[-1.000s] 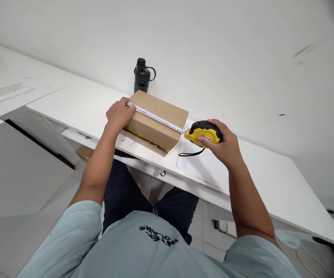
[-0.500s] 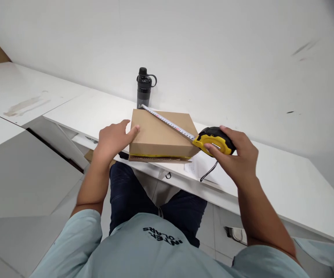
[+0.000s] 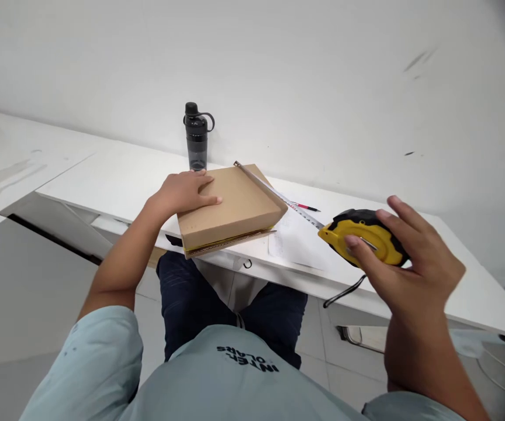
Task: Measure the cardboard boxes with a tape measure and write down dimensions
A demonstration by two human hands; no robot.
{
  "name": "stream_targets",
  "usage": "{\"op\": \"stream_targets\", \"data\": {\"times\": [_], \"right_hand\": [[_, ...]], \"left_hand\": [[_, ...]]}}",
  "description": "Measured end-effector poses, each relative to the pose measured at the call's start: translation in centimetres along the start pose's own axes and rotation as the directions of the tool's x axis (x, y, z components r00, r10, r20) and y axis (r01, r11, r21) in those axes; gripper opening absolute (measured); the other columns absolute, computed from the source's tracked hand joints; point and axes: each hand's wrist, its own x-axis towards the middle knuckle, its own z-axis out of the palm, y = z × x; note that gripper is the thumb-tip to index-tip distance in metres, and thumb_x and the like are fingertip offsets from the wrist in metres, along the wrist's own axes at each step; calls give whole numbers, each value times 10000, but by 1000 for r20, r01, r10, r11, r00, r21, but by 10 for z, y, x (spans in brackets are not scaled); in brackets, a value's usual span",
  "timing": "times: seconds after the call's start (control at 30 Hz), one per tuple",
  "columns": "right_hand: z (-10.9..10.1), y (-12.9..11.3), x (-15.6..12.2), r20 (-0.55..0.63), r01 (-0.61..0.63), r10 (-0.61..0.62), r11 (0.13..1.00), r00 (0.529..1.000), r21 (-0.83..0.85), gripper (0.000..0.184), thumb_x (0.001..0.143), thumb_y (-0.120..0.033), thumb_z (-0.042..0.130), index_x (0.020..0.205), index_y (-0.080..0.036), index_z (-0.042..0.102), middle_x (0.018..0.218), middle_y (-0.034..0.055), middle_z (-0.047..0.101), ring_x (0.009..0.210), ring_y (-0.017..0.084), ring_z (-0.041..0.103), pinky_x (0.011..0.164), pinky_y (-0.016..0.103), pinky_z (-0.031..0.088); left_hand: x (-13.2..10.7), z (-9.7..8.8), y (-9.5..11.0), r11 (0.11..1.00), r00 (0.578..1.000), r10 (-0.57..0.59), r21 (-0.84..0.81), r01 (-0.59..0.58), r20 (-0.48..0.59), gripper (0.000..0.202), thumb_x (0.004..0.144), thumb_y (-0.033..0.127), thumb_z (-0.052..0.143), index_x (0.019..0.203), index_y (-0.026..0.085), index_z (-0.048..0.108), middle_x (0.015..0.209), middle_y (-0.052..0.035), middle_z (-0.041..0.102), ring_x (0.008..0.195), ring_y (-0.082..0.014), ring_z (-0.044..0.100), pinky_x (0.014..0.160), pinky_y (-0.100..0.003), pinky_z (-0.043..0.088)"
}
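Note:
A closed brown cardboard box [image 3: 244,202] sits at an angle near the front edge of the white desk [image 3: 116,169]. My left hand [image 3: 180,194] lies on the left part of its top, fingers spread. In my right hand [image 3: 423,266] is a yellow and black tape measure [image 3: 364,238], held in the air to the right of the box. Its pulled-out blade [image 3: 274,192] runs slanting over the box's right side, and the metal end hook [image 3: 237,164] is by the box's far edge. From the case hangs a black wrist strap [image 3: 344,294].
Behind the box, a dark water bottle [image 3: 197,143] stands close to the wall. A red and black pen [image 3: 307,207] and a white paper sheet [image 3: 298,242] lie right of the box. Under the desktop, the front edge shows a small black hook [image 3: 247,264].
My right hand has drawn the tape measure right and nearer to me, with more blade past the box. The box has turned. My left hand has moved farther onto its top.

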Motion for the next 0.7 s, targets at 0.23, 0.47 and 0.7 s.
{"op": "stream_targets", "data": {"times": [0.23, 0.47, 0.7], "right_hand": [[12, 8, 2, 2, 105, -105, 994, 994, -3, 784, 788, -288, 913, 1498, -454, 626, 1492, -5, 668, 1182, 384, 763, 857, 540, 719], [53, 9, 2, 118, 97, -106, 992, 987, 75, 665, 845, -370, 868, 1464, -461, 642, 1554, 12, 620, 1240, 363, 740, 837, 513, 726], [84, 34, 7, 191, 6, -47, 978, 980, 209, 572, 815, -402, 880, 1361, -417, 709, 1552, 55, 625, 1350, 425, 664, 1011, 634, 657]], "left_hand": [[-43, 2, 30, 961, 970, -225, 143, 236, -89, 701, 1038, 721, 357, 1474, 254, 644, 1579, -149, 593, 1351, -428, 598, 1027, -521, 470], [-17, -15, 13, 958, 947, -287, -54, 282, -145, 609, 1030, 637, 436, 1454, 259, 657, 1304, -134, 749, 1276, -413, 664, 1084, -517, 461], [18, 16, -28, 877, 995, -100, -474, 86, -5, 1206, 797, 770, 700, 1752, 221, 208, 1817, -168, 191, 1657, -401, 255, 1314, -477, 286]]}}
